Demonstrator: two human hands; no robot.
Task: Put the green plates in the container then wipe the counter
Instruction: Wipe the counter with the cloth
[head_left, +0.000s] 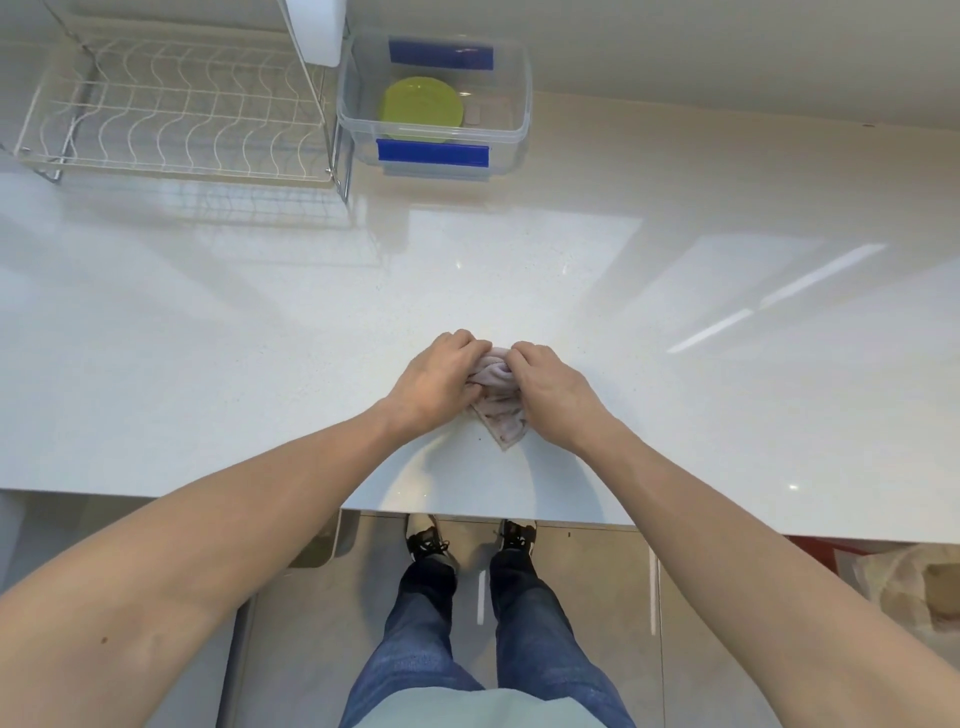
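Note:
Green plates (421, 106) lie stacked inside a clear plastic container (514, 130) with blue clips at the back of the white counter (260, 322). Near the counter's front edge a small pale pink cloth (501, 415) lies bunched between my hands. My left hand (436, 382) grips its left side and my right hand (545, 389) grips its right side, fingers curled into the fabric. One corner of the cloth points toward me on the counter.
A white wire dish rack (171, 114) stands at the back left, right beside the container. A white object (319, 31) hangs above the rack. Below the counter edge are my legs and shoes on a tiled floor.

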